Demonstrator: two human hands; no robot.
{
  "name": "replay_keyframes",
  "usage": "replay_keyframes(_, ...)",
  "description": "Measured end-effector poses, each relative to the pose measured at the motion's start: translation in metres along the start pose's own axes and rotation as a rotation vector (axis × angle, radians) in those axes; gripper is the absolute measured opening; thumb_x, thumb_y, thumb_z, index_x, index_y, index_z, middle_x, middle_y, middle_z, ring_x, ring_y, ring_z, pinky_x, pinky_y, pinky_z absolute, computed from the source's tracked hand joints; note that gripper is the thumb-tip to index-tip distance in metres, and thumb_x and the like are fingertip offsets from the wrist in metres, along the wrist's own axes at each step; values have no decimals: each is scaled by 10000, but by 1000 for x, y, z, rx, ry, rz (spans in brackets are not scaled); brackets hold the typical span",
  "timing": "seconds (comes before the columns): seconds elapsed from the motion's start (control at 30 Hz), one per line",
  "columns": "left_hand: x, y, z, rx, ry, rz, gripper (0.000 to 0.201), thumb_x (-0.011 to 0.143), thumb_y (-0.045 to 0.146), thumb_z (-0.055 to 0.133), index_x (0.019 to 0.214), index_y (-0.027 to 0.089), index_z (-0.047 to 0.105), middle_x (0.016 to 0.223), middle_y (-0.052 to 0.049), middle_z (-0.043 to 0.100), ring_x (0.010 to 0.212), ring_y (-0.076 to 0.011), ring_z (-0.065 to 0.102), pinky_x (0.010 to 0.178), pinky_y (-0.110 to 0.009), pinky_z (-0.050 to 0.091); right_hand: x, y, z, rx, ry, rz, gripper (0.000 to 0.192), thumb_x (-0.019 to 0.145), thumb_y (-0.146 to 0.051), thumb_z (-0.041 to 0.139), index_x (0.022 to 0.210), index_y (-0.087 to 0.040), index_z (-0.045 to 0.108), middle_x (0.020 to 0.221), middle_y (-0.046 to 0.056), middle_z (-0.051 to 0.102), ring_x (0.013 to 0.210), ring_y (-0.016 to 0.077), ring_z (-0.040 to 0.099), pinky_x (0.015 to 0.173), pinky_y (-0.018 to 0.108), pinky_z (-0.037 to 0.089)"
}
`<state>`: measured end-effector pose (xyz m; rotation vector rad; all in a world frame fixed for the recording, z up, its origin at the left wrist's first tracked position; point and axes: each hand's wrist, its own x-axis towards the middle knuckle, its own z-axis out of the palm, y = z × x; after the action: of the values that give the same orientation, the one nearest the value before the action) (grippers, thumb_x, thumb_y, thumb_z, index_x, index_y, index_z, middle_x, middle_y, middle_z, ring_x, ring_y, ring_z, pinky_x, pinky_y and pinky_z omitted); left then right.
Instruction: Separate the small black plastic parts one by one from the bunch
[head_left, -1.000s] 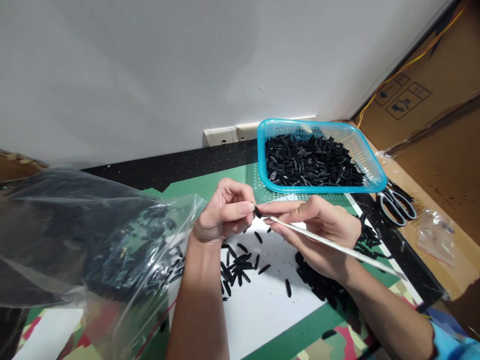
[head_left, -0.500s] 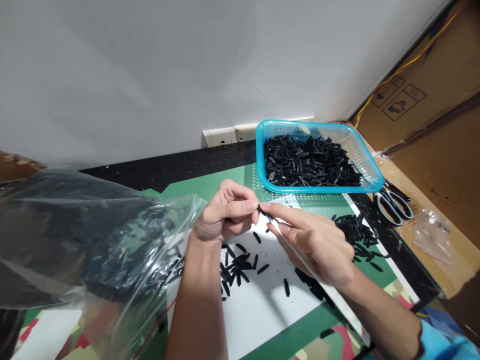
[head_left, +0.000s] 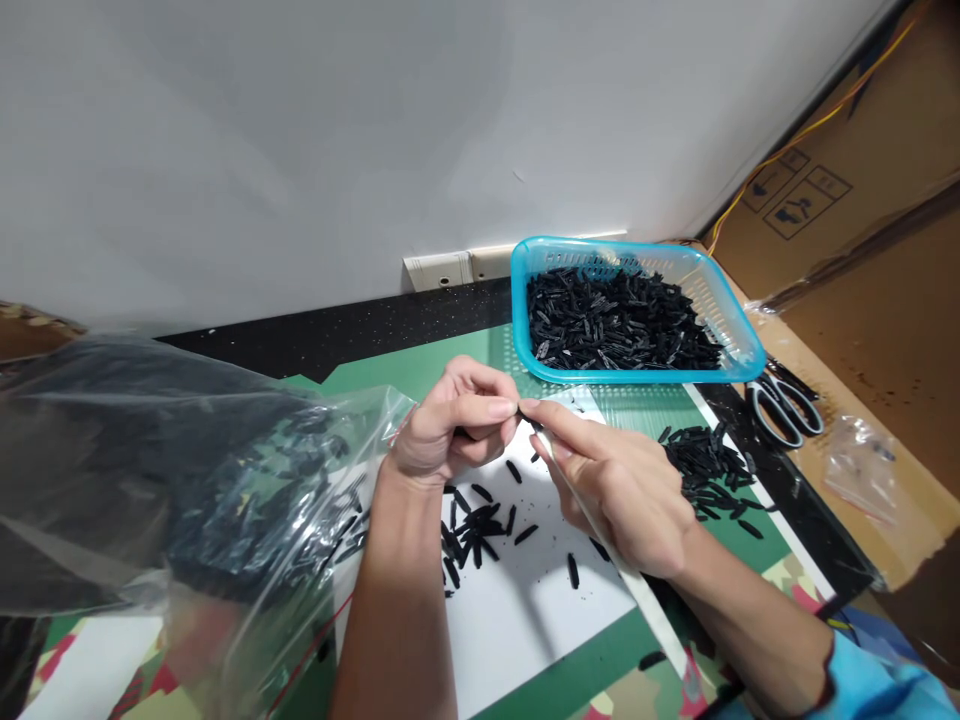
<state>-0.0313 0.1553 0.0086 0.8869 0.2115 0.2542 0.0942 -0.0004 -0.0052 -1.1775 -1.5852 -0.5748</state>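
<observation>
The left hand [head_left: 450, 430] pinches a small black piece [head_left: 523, 412] between thumb and forefinger, its other fingers curled in. The right hand [head_left: 622, 485] meets it from three o'clock, fingers closed around a thin white rod [head_left: 637, 590] whose tip touches the black piece; the rod's tail runs toward five o'clock past the wrist. Both hands hover above a white sheet [head_left: 525, 610] on the bench [head_left: 420, 365], where loose black pieces [head_left: 480, 535] lie scattered at six o'clock from the fingertips. A second heap [head_left: 705, 465] lies at three o'clock. A blue basket [head_left: 742, 340] filled with such pieces stands at one o'clock, scissors [head_left: 784, 410] just beside it. A clear plastic bag [head_left: 172, 480] with more pieces slumps at nine o'clock.
</observation>
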Motion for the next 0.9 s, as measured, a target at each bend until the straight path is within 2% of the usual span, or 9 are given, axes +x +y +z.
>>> replay_keyframes(0.13, 0, 1, 0, 6, 6, -11, 318, 728, 377, 929, 602, 109, 810, 359, 70, 331, 292, -11, 127, 297, -169, 97, 0, -3, -1, -6, -45, 4, 275, 984, -85, 816, 833, -243, 649, 1489, 112, 757, 823, 218, 893, 561, 301, 697)
replay_keyframes(0.27, -1, 1, -1, 21, 5, -16, 340, 733, 386, 935, 591, 116, 785, 380, 66, 362, 305, -13, 154, 300, -163, 102, 3, -1, -3, -25, -22, -22, 258, 1024, -81, 767, 838, -217, 652, 1375, 159, 834, 821, 227, 895, 530, 290, 661)
replay_keyframes(0.4, 0, -4, -3, 70, -66, -70, 272, 759, 292, 943, 642, 90, 803, 412, 43, 432, 321, -30, 240, 312, -168, 158, 8, 5, -3, -110, -39, -29, 178, 1089, -106, 708, 928, -182, 695, 1267, 179, 873, 817, 194, 896, 647, 234, 700)
replay_keyframes(0.5, 3, -7, -1, 91, -106, -70, 227, 754, 248, 946, 675, 83, 811, 422, 38, 454, 335, -39, 282, 324, -168, 176, 13, 6, -5, -156, 3, 90, 228, 1045, -51, 763, 912, -218, 683, 1101, 80, 921, 800, 192, 905, 611, 204, 695)
replay_keyframes(0.6, 3, -6, 1, 78, -91, -2, 294, 761, 299, 941, 628, 115, 755, 426, 34, 474, 333, -34, 265, 326, -171, 170, 17, 3, -8, -19, 31, 274, 311, 999, -35, 814, 864, -249, 634, 960, 19, 924, 850, 254, 917, 481, 217, 661)
replay_keyframes(0.7, 0, -3, 3, 44, -63, 77, 377, 762, 376, 926, 594, 164, 665, 410, 50, 449, 319, -35, 237, 324, -177, 173, 19, -2, -11, 218, -7, 439, 280, 993, -72, 831, 903, -249, 633, 1089, 64, 923, 891, 281, 917, 526, 256, 713)
replay_keyframes(0.8, -2, -2, 2, 24, -59, 123, 397, 751, 401, 913, 590, 188, 619, 391, 57, 427, 304, -38, 214, 322, -186, 164, 21, -9, -12, 357, -3, 479, 277, 942, -80, 894, 937, -243, 670, 1145, 84, 912, 918, 282, 916, 661, 296, 770)
replay_keyframes(0.9, -3, -3, 0, 23, -70, 148, 393, 750, 392, 906, 586, 193, 609, 381, 49, 428, 305, -46, 232, 335, -193, 173, 22, -15, -12, 415, -11, 534, 262, 916, -78, 914, 958, -238, 710, 1166, 92, 907, 936, 305, 916, 721, 358, 792)
